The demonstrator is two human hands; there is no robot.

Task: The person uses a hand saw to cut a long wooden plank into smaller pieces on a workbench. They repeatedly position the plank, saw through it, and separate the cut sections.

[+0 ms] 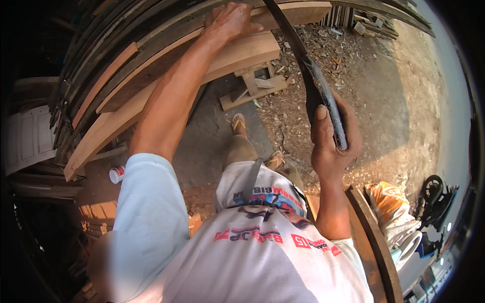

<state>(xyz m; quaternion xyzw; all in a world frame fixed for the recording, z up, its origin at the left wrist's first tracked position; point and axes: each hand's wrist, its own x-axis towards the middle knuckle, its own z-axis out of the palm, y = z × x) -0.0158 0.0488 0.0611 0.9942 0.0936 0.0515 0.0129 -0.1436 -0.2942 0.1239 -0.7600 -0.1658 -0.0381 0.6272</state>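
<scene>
My right hand (pixel 336 134) is closed around the lower end of a long, dark, narrow tool (pixel 323 93) with a scuffed, rounded grip. Its thin upper part (pixel 287 28) slants up and left past the top edge of the view, so its far end is out of sight and I cannot tell its exact kind. At the top, my left hand (pixel 230 24) rests on the upper edge of a wooden plank (pixel 189 43), fingers bent over it and thumb sticking out to the right. Below that arm lies a thick, pale wooden beam (pixel 247 50).
Many long boards (pixel 108 53) are stacked at the upper left. A low wooden trestle (pixel 255 91) stands under the beam end. Wood chips (pixel 333 58) cover the ground. A white tub (pixel 116 174) lies left; sacks (pixel 391 202) and a motorbike (pixel 437 202) are at right.
</scene>
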